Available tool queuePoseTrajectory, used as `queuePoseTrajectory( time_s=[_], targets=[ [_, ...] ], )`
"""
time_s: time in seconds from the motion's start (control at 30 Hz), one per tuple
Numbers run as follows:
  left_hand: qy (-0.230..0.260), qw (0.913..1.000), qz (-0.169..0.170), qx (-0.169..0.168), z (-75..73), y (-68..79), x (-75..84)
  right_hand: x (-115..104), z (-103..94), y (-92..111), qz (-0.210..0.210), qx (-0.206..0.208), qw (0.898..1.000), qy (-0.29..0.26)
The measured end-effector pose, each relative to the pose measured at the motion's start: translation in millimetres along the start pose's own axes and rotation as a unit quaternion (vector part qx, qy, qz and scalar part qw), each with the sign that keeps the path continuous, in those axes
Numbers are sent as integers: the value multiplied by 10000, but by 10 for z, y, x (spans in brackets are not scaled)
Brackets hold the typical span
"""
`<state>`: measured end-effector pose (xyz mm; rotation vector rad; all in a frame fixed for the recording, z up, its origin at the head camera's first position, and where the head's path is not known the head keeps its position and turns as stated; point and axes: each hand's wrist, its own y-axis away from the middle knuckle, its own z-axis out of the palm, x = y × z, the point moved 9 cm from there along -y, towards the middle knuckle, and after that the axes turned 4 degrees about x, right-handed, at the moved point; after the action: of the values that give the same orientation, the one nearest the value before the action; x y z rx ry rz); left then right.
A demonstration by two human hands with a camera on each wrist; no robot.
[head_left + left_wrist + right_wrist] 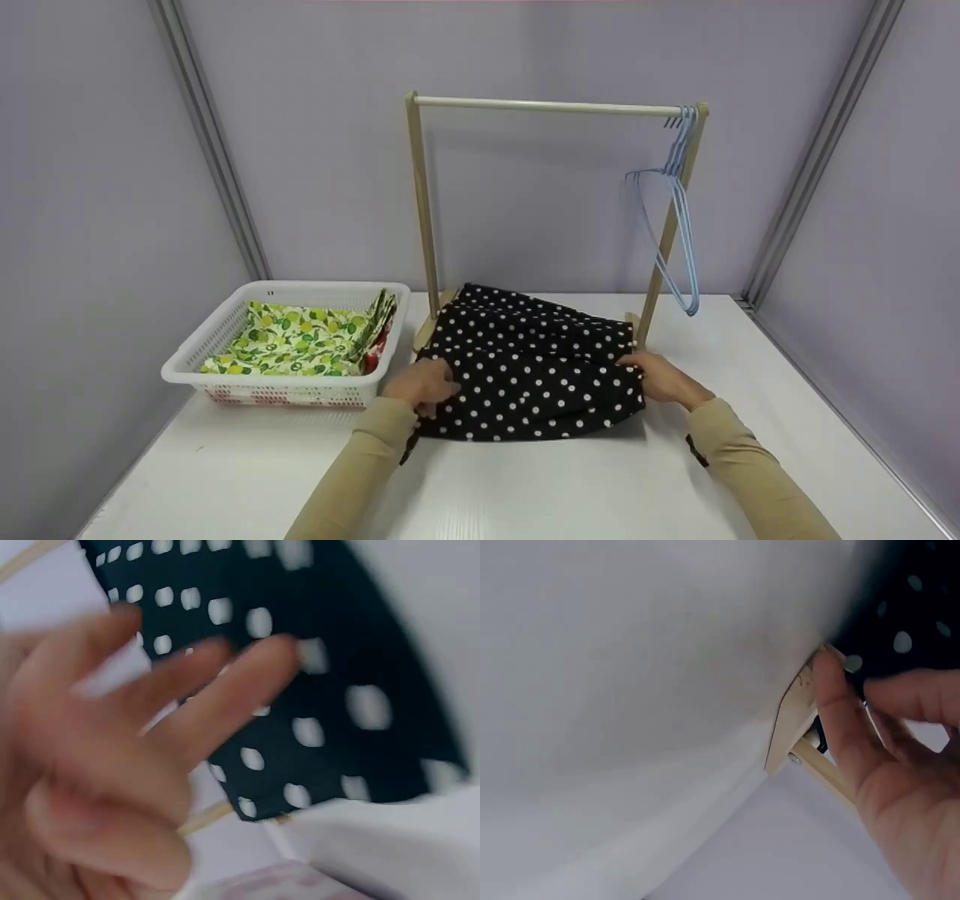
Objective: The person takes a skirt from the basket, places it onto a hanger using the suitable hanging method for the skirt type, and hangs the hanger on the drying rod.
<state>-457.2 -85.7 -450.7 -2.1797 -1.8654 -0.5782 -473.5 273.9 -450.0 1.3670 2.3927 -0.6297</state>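
Note:
A black cloth garment with white polka dots [536, 382] lies spread in front of the rack, its far part folded in ridges. At its left edge is my left hand [424, 384]; the left wrist view shows that hand [127, 742] blurred, its fingers loosely extended across the dotted cloth [367, 709]. My right hand [664, 379] pinches the garment's right edge between thumb and fingers. In the right wrist view the fingertips of this hand [900, 765] meet at the dotted fabric [904, 641], beside the rack's wooden foot [791, 720].
Behind the garment stands a clothes rack with wooden posts and a white bar [547, 106]. Several blue hangers [679, 202] hang at its right end. To the left, a white plastic basket [289, 381] holds folded green-and-yellow patterned cloth [300, 337] and some red fabric. Walls enclose the white table [525, 487].

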Motion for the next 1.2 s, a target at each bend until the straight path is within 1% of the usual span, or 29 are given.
queuePoseTrajectory(
  time_s=[0.07, 0.1, 0.13, 0.17, 0.23, 0.27, 0.33, 0.4, 0.47, 0.5, 0.57, 0.6, 0.7, 0.8, 0.83, 0.9, 1.0, 1.1, 1.17, 1.2],
  targets=[
    [-260, 9980, 84, 565, -73, -15, -23, 97, -60, -2, 610, 170, 9971, -410],
    [-357, 9958, 89, 837, -109, -22, -42, 151, -100, 3, 949, 338, 9931, -595],
    [-387, 9942, 53, 1006, -128, -34, -70, 209, -121, 15, 1347, 449, 9860, -879],
    [-321, 9939, 6, 1057, -130, -48, -103, 262, -137, 31, 1723, 562, 9773, -1101],
    [-25, 9955, -179, 929, -93, -85, -188, 320, -143, 53, 2194, 660, 9657, -1224],
    [206, 9956, -288, 862, -75, -106, -235, 337, -127, 62, 2386, 618, 9613, -1234],
    [705, 9927, -483, 855, -66, -154, -324, 352, -58, 73, 2683, 367, 9548, -1228],
    [1177, 9864, -625, 962, -85, -201, -388, 336, -7, 59, 2710, 163, 9573, -989],
    [1569, 9787, -718, 1115, -117, -246, -423, 321, 23, 42, 2737, 61, 9586, -783],
    [1689, 9758, -767, 1162, -125, -266, -431, 310, 28, 28, 2711, 39, 9603, -648],
    [1775, 9722, -874, 1250, -136, -297, -427, 292, 30, 1, 2717, 5, 9615, -401],
    [1758, 9711, -925, 1324, -146, -307, -422, 280, 31, -9, 2733, -29, 9615, -286],
    [1384, 9733, -1088, 1476, -157, -320, -409, 231, 48, -26, 2822, -233, 9590, 63],
    [1038, 9758, -1124, 1563, -182, -334, -396, 178, 72, -24, 2867, -414, 9570, 137],
    [972, 9767, -1091, 1571, -188, -342, -391, 166, 78, -26, 2844, -452, 9575, 139],
    [990, 9778, -944, 1589, -197, -366, -371, 153, 101, -33, 2775, -532, 9592, -45],
    [1109, 9809, -672, 1448, -178, -400, -319, 163, 112, -41, 2648, -502, 9626, -285],
    [1206, 9839, -158, 1308, -162, -417, -240, 191, 110, -54, 2568, -417, 9646, -433],
    [1180, 9853, 201, 1216, -148, -417, -194, 214, 91, -63, 2545, -309, 9654, -478],
    [1117, 9861, 334, 1187, -140, -409, -180, 214, 77, -68, 2448, -277, 9681, -456]
  ],
)
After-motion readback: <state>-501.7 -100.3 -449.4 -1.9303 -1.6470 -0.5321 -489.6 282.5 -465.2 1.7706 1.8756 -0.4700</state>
